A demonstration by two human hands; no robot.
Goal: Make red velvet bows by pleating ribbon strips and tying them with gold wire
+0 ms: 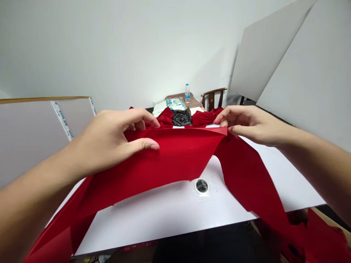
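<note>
A long piece of red cloth (164,157) is stretched between my hands above a white table (153,215). My left hand (123,137) is at the cloth's upper left, its thumb in front and its index finger over the top edge, thumb and fingers apart. At the upper right corner, my right hand (246,122) pinches the edge between thumb and fingers. From there a second red strip (252,179) hangs down to the right, over the table's front edge. The cloth's left end drapes toward the lower left.
Behind the cloth lie bunched red fabric (204,117) and a black plastic bag (182,117). Farther back are a water bottle (187,94) and a wooden chair (212,99). A round black insert (202,186) is set in the table. White boards lean at the right.
</note>
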